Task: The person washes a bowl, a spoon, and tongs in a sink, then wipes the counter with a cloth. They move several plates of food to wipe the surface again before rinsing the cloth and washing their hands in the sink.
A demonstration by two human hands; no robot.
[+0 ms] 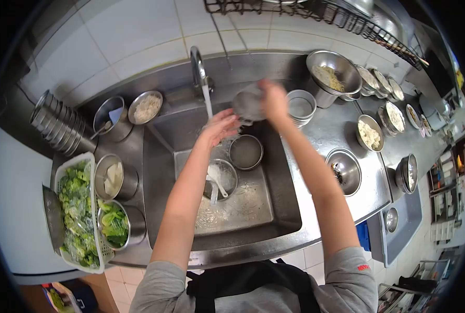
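At eleven o'clock, a tap [197, 67] runs. Near twelve, the left hand [220, 128] has fingers loosely spread beside a round pan [247, 106] (motion-blurred), which the right hand [275, 101]'s fingers seem to pinch. Wetness could make it slip onto stacked pans [301, 105] at two.

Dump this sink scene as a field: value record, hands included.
left hand: open, near the running water
right hand: gripping a round grey dish, motion-blurred
water source: curved chrome faucet, on
in sink: round metal pan; round metal bowl with white spoon
left counter: white plastic basket, green leafy vegetables
right counter: stacked round metal pans
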